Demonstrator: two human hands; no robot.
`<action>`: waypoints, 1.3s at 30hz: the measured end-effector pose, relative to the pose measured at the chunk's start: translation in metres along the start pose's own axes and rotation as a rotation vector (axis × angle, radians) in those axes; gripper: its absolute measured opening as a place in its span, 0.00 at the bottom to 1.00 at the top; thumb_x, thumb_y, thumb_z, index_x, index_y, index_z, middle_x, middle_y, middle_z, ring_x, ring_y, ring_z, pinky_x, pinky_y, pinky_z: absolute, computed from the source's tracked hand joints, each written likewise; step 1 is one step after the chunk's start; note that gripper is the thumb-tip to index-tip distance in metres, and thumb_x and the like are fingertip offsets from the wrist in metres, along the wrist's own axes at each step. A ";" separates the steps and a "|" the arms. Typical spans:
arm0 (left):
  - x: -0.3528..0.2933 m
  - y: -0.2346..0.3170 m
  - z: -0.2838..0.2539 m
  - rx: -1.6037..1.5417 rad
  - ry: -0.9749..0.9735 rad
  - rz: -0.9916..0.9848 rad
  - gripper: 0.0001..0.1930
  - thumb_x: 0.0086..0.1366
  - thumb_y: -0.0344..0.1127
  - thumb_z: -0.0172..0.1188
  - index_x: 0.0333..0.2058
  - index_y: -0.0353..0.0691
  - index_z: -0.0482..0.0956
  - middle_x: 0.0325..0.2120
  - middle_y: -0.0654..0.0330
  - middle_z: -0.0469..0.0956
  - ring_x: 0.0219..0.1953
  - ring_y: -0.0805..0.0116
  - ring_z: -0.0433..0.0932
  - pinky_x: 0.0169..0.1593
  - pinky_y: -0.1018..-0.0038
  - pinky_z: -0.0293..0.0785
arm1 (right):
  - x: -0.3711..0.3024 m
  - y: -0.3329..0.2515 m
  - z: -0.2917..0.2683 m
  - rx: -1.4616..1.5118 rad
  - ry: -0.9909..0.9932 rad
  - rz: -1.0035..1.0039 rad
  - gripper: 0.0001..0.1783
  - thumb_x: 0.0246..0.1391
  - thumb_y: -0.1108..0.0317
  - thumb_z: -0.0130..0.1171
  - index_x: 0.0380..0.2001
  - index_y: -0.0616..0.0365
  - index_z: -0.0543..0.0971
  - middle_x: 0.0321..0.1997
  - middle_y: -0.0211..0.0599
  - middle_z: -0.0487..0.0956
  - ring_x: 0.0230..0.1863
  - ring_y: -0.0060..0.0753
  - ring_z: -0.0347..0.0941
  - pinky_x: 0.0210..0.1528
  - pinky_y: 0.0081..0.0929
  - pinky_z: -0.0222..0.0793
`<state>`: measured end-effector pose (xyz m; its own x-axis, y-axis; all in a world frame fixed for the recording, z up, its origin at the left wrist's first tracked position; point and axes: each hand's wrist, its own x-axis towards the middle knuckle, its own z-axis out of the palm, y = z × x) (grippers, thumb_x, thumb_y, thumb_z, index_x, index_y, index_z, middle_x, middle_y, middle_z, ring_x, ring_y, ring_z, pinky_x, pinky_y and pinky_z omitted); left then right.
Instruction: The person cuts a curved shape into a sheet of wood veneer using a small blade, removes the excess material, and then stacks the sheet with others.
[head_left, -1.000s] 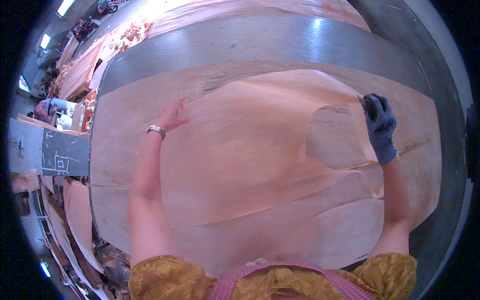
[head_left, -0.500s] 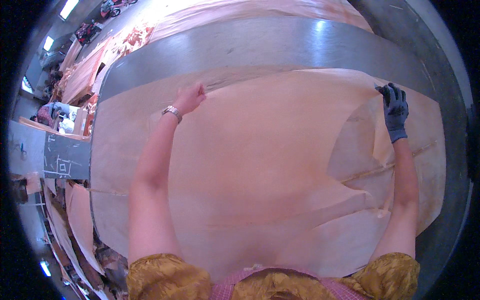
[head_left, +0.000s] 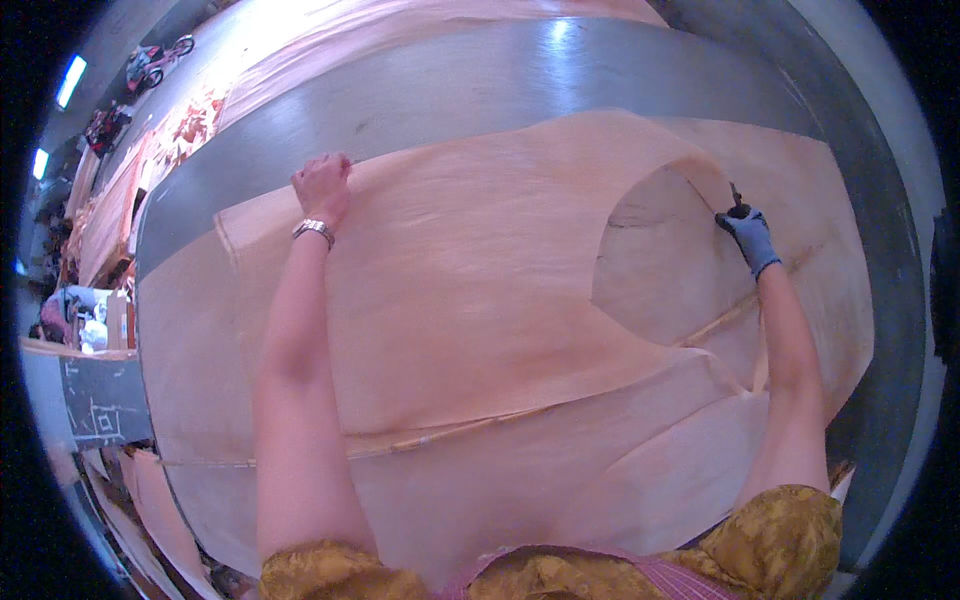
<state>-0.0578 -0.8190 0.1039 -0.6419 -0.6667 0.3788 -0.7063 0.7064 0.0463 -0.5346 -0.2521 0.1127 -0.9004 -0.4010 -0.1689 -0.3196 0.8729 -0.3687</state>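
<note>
A large, thin tan sheet, which looks like wood veneer (head_left: 470, 290), lies loosely over another tan sheet (head_left: 190, 340) on a table. My bare left hand (head_left: 323, 188), with a metal watch at the wrist, is closed on the veneer's far edge toward the left. My right hand (head_left: 748, 238), in a grey-blue glove with dark fingertips, is closed around a slim dark tool (head_left: 736, 194) that looks like a knife. It is beside the veneer's curled right end, where a curved edge bares the sheet below. Whether these fingers also pinch the veneer is hidden.
A smooth grey surface (head_left: 430, 85) stretches beyond the sheets. Scrap veneer (head_left: 200, 125) is heaped at the far left, with a parked motorbike (head_left: 155, 65) behind. A box with white bags (head_left: 95, 325) stands at the left. More veneer pieces (head_left: 150, 490) lie at the lower left.
My left hand has moved left and lifted the veneer's far edge over the grey surface. My right hand has come down and nearer. The veneer has shifted away, baring a long brownish strip below.
</note>
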 end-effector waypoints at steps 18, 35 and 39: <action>-0.015 -0.003 0.000 -0.005 0.017 -0.123 0.06 0.64 0.39 0.54 0.33 0.47 0.78 0.32 0.61 0.81 0.41 0.60 0.77 0.51 0.62 0.63 | 0.044 -0.018 0.029 0.099 0.618 -0.303 0.30 0.46 0.61 0.68 0.52 0.62 0.73 0.49 0.41 0.78 0.49 0.35 0.73 0.49 0.29 0.68; -0.004 0.016 0.022 -0.135 0.067 -0.040 0.05 0.61 0.40 0.57 0.34 0.50 0.79 0.33 0.64 0.81 0.39 0.61 0.77 0.49 0.62 0.65 | 0.057 0.007 -0.062 -0.224 0.837 -0.421 0.21 0.57 0.68 0.49 0.55 0.51 0.73 0.51 0.42 0.76 0.50 0.47 0.73 0.51 0.39 0.69; -0.004 0.030 0.018 -0.026 0.015 -0.056 0.06 0.61 0.40 0.57 0.35 0.51 0.79 0.32 0.65 0.81 0.39 0.62 0.78 0.50 0.62 0.64 | 0.033 -0.015 -0.040 -0.216 0.854 -0.227 0.27 0.52 0.75 0.45 0.58 0.51 0.69 0.54 0.45 0.74 0.50 0.50 0.71 0.55 0.39 0.66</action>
<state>-0.0820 -0.7991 0.0868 -0.5967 -0.7020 0.3889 -0.7331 0.6739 0.0916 -0.5714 -0.2672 0.1496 -0.6938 -0.3024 0.6536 -0.4869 0.8657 -0.1163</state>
